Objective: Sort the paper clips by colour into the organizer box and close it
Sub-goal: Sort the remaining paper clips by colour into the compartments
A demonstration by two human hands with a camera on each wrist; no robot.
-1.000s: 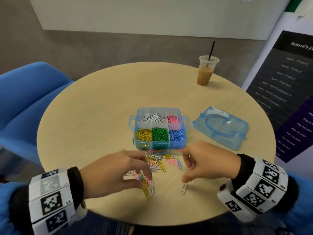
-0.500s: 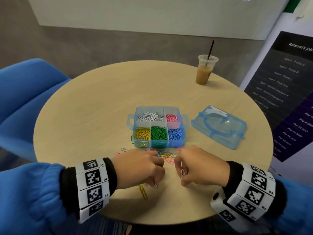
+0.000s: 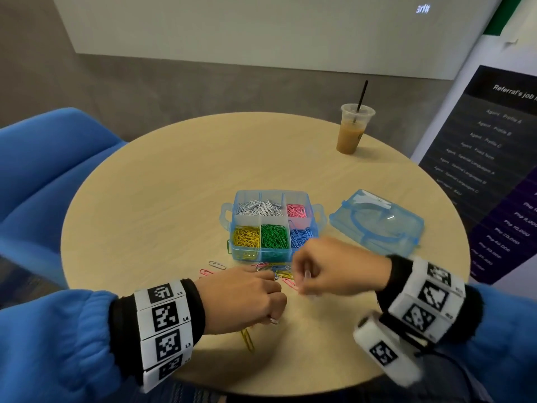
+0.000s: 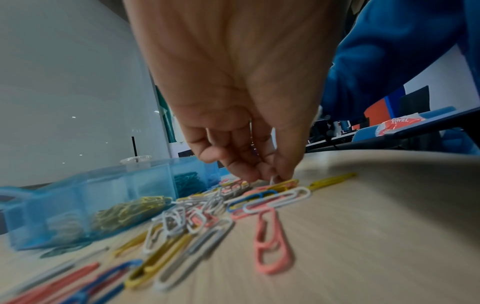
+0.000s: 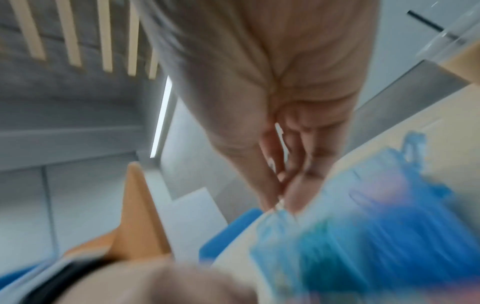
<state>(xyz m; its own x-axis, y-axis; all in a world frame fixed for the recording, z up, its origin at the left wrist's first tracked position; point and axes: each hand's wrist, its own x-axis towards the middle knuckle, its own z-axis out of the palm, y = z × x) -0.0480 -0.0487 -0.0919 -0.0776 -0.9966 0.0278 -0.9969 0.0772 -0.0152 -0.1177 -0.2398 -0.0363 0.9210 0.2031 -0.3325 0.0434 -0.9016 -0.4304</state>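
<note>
The open blue organizer box (image 3: pixel 224 212) sits mid-table with white, pink, yellow, green and blue clips in separate compartments. Its lid (image 3: pixel 377 225) lies to the right. A mixed pile of loose paper clips (image 3: pixel 280 271) lies in front of the box. My left hand (image 3: pixel 277 301) rests over the pile's near side; in the left wrist view, the left hand (image 4: pixel 272 176) pinches a white clip (image 4: pixel 272 180) there. A yellow clip (image 3: pixel 247 340) pokes out under it. My right hand (image 3: pixel 302 282), blurred, hovers before the box's blue compartment, pinching white clips (image 3: pixel 307 276).
An iced coffee cup (image 3: pixel 353 129) with a black straw stands at the far right of the round wooden table (image 3: pixel 162 205). A blue chair (image 3: pixel 43 170) stands to the left. A dark poster (image 3: pixel 494 170) stands to the right. Two stray clips (image 3: pixel 216 264) lie left of the pile.
Both hands closed in over the pile and pinched clips. The right hand has since lifted from the table and moved up toward the box. The left hand stayed low on the pile.
</note>
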